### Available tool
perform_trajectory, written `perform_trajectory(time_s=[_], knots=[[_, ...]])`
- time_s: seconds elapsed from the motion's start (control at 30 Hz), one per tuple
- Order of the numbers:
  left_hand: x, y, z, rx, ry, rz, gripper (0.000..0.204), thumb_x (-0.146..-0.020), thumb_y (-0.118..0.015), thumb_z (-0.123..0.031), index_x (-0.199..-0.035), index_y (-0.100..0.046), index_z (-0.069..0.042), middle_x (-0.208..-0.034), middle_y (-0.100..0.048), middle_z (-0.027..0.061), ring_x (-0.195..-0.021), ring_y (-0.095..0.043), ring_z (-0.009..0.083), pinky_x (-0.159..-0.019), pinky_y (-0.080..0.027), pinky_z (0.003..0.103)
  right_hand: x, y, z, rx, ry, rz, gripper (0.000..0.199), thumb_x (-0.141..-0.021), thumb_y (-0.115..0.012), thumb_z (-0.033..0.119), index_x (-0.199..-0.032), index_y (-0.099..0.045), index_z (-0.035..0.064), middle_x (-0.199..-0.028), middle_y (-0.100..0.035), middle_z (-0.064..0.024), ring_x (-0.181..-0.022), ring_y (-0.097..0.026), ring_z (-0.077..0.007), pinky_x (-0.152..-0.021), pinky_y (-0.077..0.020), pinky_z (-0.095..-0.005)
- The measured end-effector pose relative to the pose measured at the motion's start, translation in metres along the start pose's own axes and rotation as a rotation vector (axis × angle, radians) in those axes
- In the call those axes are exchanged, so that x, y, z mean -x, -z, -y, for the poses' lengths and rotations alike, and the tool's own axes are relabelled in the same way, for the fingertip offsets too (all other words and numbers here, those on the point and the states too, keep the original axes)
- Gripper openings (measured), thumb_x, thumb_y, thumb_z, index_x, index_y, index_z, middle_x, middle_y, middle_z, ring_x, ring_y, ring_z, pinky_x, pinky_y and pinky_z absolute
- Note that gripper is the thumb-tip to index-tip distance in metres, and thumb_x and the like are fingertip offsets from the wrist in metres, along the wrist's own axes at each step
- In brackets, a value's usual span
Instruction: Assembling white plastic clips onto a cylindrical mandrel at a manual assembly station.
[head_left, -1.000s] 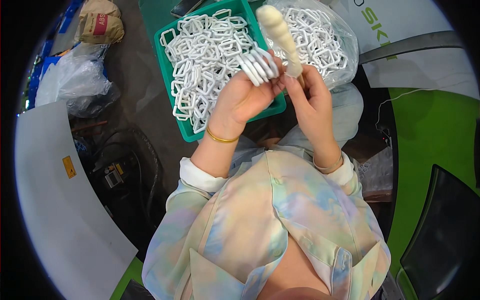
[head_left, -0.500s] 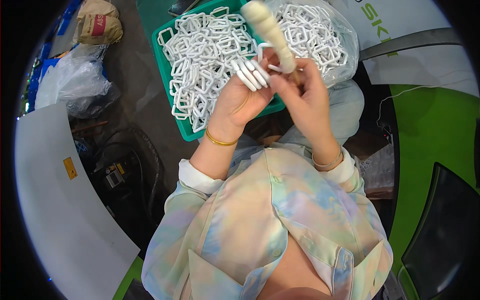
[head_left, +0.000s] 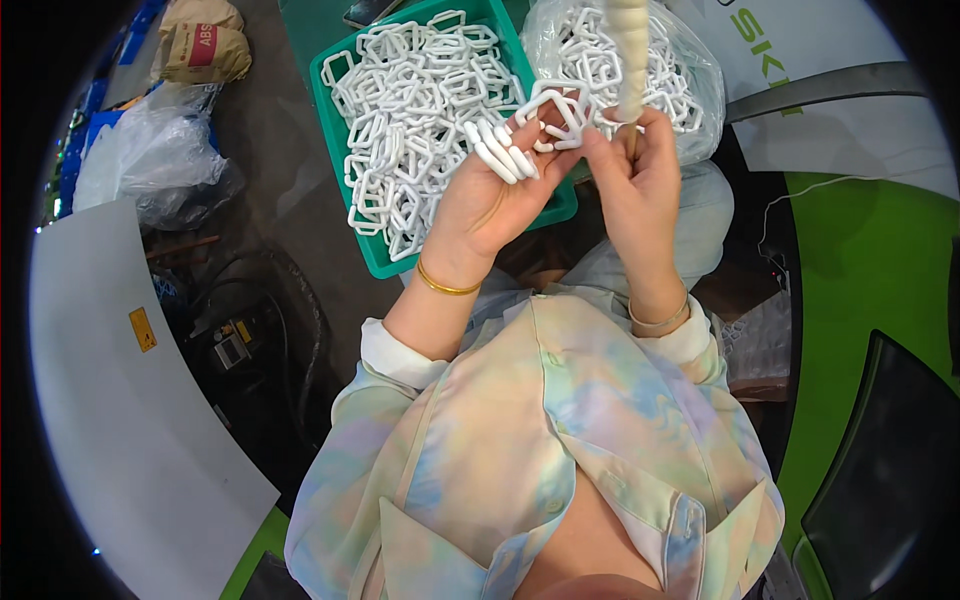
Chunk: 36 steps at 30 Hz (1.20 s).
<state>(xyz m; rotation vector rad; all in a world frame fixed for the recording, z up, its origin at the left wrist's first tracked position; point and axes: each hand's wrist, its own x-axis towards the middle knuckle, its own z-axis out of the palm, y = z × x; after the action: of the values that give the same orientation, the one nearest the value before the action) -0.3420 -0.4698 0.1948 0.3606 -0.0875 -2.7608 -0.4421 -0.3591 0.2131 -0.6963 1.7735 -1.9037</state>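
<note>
My left hand (head_left: pixel 490 210), palm up, has its fingers curled round a row of white plastic links (head_left: pixel 497 152). Beyond them, more white links (head_left: pixel 562 112) stand at the fingertips of both hands. A thin wooden stick wrapped in a lumpy cream material (head_left: pixel 628 60) points away from me, and my right hand (head_left: pixel 645 190) is closed on its bare lower end. The right thumb reaches to the links beside the left fingers; whether it presses on one I cannot tell.
A green tray (head_left: pixel 388 268) heaped with white links lies beyond my left hand. A clear plastic bag (head_left: pixel 712 100) of similar links stands to its right, by my knee. Cables (head_left: pixel 285 300) lie on the floor at left. White panels (head_left: pixel 130 420) flank me.
The wrapped stick has swung from leaning left to nearly straight ahead. My right hand has shifted slightly right and away from the left palm, leaving links at the fingertips in plainer view.
</note>
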Motion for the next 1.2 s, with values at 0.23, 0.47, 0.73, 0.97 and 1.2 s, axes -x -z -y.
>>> perform_trajectory(time_s=[0.23, 0.47, 0.73, 0.97, 1.2], knots=[[-0.001, 0.009, -0.001, -0.002, 0.06, 0.183, 0.036, -0.099, -0.055, -0.008, -0.133, -0.051, 0.002, -0.133, -0.058, 0.0144, -0.126, -0.054, 0.0256, -0.109, -0.044, 0.042, 0.005, -0.01, 0.001, 0.034, -0.023, 0.093, 0.031, -0.091, -0.07, 0.003, -0.116, -0.051, 0.0018, -0.071, -0.042, 0.0095, -0.061, -0.033, 0.0014, -0.054, -0.026, -0.0173], [0.0, 0.005, 0.0, -0.115, -0.034, 0.005, 0.036, -0.098, -0.055, -0.004, -0.133, -0.051, 0.003, -0.134, -0.058, 0.0146, -0.126, -0.055, 0.0258, -0.111, -0.044, 0.041, 0.012, -0.014, 0.008, 0.07, -0.01, 0.159, 0.031, -0.091, -0.071, 0.005, -0.114, -0.051, 0.0017, -0.068, -0.039, 0.0095, -0.061, -0.033, 0.0, -0.053, -0.0269, -0.0187], [0.005, -0.004, -0.015, -0.026, -0.084, 0.033, 0.039, -0.097, -0.051, 0.001, -0.135, -0.049, 0.005, -0.138, -0.055, 0.0179, -0.13, -0.052, 0.0297, -0.116, -0.04, 0.046, 0.011, 0.009, -0.007, 0.162, 0.039, 0.004, 0.018, -0.104, -0.055, 0.018, -0.108, -0.057, 0.0009, -0.069, -0.048, 0.0048, -0.065, -0.041, -0.003, -0.057, -0.0338, -0.021], [0.008, -0.01, -0.02, 0.032, -0.068, 0.049, 0.043, -0.097, -0.048, -0.004, -0.138, -0.044, 0.008, -0.143, -0.05, 0.0225, -0.135, -0.047, 0.0341, -0.119, -0.034, 0.05, 0.013, 0.026, 0.002, 0.452, -0.146, 0.142, 0.03, -0.106, -0.049, 0.024, -0.1, -0.064, -0.0003, -0.069, -0.049, -0.0015, -0.065, -0.043, -0.0081, -0.058, -0.0379, -0.0264], [0.004, 0.002, -0.025, 0.198, 0.006, 0.097, 0.044, -0.096, -0.051, -0.005, -0.137, -0.044, 0.009, -0.143, -0.049, 0.023, -0.137, -0.044, 0.0353, -0.122, -0.029, 0.052, 0.03, 0.015, 0.006, 0.38, -0.013, 0.263, 0.028, -0.106, -0.05, 0.023, -0.101, -0.064, -0.0003, -0.068, -0.048, -0.0019, -0.063, -0.043, -0.0085, -0.057, -0.0386, -0.0276]])
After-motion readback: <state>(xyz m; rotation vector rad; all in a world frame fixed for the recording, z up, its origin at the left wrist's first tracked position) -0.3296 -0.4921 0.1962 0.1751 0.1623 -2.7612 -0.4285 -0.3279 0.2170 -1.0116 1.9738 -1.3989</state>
